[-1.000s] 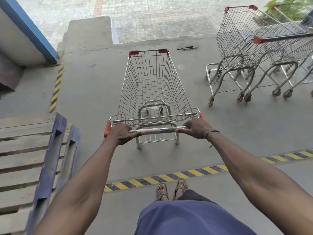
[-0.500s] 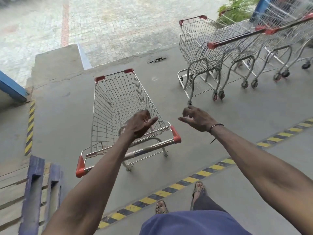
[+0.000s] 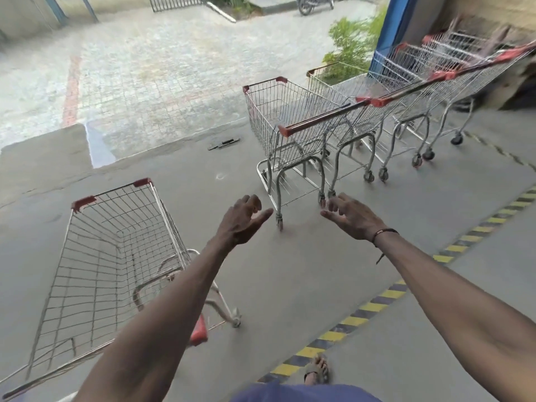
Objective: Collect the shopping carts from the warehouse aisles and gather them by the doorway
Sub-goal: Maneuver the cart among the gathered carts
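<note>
We note both hands, the left hand (image 3: 242, 220) and right hand (image 3: 349, 216), spread and holding nothing, with the loose cart (image 3: 116, 265) standing free at left on the concrete floor (image 3: 290, 271), apparently parked near the doorway beside the cart row (image 3: 377, 111).

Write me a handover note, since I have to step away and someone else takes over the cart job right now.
Left hand: open, holding nothing, raised in front.
Right hand: open, holding nothing, raised in front.
Loose shopping cart: stands alone at the left on the concrete floor, near the doorway edge, not joined to the others.
Row of shopping carts: lined up at the right by the blue door frame.
Done: several carts gathered by the doorway.
Left: probably bring the loose cart over to the row. Aisles are not in view.
</note>
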`<state>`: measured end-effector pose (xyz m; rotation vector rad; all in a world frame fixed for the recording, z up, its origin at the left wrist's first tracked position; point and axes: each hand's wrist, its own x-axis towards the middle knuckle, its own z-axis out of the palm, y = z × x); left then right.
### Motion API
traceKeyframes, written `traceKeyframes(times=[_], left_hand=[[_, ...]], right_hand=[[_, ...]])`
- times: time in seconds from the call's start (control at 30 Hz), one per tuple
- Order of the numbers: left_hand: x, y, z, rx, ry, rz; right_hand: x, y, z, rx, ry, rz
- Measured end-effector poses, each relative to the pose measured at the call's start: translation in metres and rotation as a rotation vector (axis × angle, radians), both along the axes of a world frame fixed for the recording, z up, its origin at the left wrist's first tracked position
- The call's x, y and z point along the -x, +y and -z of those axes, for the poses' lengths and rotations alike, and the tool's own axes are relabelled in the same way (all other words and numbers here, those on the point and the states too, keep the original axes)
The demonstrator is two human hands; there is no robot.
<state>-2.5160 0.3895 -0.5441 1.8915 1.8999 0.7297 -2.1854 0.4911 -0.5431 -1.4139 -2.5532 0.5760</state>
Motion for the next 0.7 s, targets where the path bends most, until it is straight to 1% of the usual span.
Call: traceKeyframes(times=[0.13, 0.27, 0.5, 0.7], left_hand=[[-0.047, 0.062, -0.011, -0.027, -0.001, 0.004], [-0.076, 0.114, -0.016, -0.032, 0.013, 0.029], [-0.098, 0.214, -0.017, -0.034, 0.016, 0.001], [-0.1, 0.319, -0.005, -0.019, 0.045, -0.025]], right_hand=[[-0.045, 0.061, -0.015, -0.003, 0.029, 0.032], [-0.07, 0.112, -0.021, -0.017, 0.041, 0.064], [-0.079, 0.209, -0.025, -0.002, 0.027, 0.03], [-0.073, 0.317, -0.033, -0.014, 0.005, -0.013]])
